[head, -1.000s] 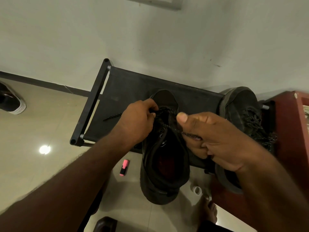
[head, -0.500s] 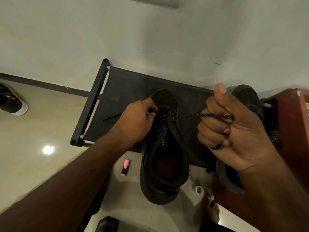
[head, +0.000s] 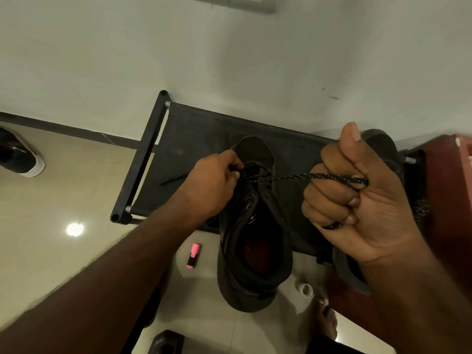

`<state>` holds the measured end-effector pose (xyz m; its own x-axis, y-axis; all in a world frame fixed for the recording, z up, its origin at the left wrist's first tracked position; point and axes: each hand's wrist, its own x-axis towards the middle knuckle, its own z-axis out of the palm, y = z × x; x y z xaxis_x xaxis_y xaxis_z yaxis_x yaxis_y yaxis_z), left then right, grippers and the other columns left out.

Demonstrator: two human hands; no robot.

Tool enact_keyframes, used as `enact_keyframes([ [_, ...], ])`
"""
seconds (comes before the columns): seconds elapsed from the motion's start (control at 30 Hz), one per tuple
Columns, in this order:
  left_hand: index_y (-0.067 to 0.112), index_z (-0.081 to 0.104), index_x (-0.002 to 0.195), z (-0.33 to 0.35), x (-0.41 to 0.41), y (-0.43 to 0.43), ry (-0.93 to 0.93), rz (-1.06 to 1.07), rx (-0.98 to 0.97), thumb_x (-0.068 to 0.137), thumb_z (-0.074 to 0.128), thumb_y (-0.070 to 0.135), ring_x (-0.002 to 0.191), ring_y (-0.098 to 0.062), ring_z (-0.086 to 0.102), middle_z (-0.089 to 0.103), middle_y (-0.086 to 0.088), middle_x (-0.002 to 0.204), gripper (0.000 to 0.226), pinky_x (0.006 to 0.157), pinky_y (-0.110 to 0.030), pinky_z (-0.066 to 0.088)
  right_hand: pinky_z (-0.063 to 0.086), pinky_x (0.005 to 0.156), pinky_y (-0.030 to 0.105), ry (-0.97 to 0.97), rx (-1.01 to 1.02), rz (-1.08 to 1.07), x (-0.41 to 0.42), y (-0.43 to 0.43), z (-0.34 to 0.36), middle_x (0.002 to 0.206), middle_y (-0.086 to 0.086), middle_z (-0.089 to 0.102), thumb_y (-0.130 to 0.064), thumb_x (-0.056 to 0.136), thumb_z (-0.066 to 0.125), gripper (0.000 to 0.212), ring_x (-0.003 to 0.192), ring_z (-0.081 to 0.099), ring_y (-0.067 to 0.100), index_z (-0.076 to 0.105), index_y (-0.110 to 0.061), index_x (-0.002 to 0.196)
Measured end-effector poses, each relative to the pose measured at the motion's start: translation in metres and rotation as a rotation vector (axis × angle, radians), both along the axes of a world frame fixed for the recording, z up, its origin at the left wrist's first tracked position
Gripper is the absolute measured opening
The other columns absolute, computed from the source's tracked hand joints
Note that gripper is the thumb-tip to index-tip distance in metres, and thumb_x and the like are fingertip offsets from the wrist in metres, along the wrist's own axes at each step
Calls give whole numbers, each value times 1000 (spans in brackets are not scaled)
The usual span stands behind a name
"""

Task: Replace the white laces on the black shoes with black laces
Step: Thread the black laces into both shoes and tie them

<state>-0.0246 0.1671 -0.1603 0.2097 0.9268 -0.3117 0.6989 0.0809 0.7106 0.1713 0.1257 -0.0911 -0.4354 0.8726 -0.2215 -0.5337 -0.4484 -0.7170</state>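
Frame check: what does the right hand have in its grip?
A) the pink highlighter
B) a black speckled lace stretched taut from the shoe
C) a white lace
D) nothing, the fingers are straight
B: the right hand has its fingers curled round the black lace, which runs in a straight line to the front eyelets of the black shoe, where the left hand pinches it.

No readable text, seemingly.

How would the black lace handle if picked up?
Probably floppy: the black lace runs straight only where the right hand pulls it from the shoe; its free end beyond the left hand lies slack on the rack. Its speckled weave probably grips well.
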Motion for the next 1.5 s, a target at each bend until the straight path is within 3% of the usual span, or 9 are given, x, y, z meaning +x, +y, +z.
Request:
enact_keyframes([
  [0.27,20,59,117,1,0,0,8,9,-11,100,52,16,66,-5,55,59,5,82,19,51,-7,40,17,36,19,87,47,68,0,0,-3,43,-7,26,-45,97,50,49,32,20,9,34,-24,56],
  [0.4,20,59,111,0,-4,0,54,41,-3,97,57,26,81,-9,58,60,3,91,15,66,-17,45,22,42,24,-550,10,-159,4,1,-6,45,-4,30,-49,96,48,53,35,26,11,38,-23,51],
  [0.53,18,57,93,3,-14,3,78,26,-135,97,53,43,78,-9,56,58,2,86,25,63,-24,41,42,53,25,-1207,-21,15,8,-2,-39,52,0,49,-46,96,58,51,47,47,12,55,-12,59],
  [0.8,16,66,86,16,-19,5,57,2,-337,96,55,42,75,-12,60,65,-6,83,31,62,-27,42,40,48,17,-1401,191,-37,-1,2,-58,52,-4,56,-38,95,63,38,47,52,3,62,-12,68],
  [0.93,15,64,88,28,-20,5,-75,146,-297,97,58,33,63,-9,61,65,-2,70,20,64,-27,45,53,62,20,-1149,275,-272,-14,5,-43,74,0,72,-28,97,62,20,68,67,9,67,-13,84],
  [1.03,12,63,104,48,-16,0,-482,291,-487,97,57,19,60,-10,60,63,-2,70,11,61,-27,53,55,67,21,-901,278,-276,-28,4,-27,83,3,74,-17,97,61,7,73,70,13,64,-12,99],
  [1.17,1,61,116,78,-3,-7,-1253,443,-578,83,55,4,89,-21,71,71,-13,95,33,81,-31,60,56,90,27,-695,270,-128,-47,-2,-17,104,-1,75,-26,96,60,42,100,71,10,48,-16,135],
  [1.27,-5,55,126,79,2,-4,-1489,580,-527,83,52,1,113,-28,65,67,-21,120,44,97,-36,52,51,101,36,-503,204,-81,-57,-1,-21,105,5,75,-25,95,61,60,107,70,17,35,-17,149],
  [1.5,1,57,114,40,-22,12,-1285,1034,-326,94,50,-2,104,-23,69,67,-13,105,21,96,-36,54,35,41,21,-292,-61,-544,-17,17,-16,74,-2,60,-6,100,44,25,48,39,9,60,-16,116],
])
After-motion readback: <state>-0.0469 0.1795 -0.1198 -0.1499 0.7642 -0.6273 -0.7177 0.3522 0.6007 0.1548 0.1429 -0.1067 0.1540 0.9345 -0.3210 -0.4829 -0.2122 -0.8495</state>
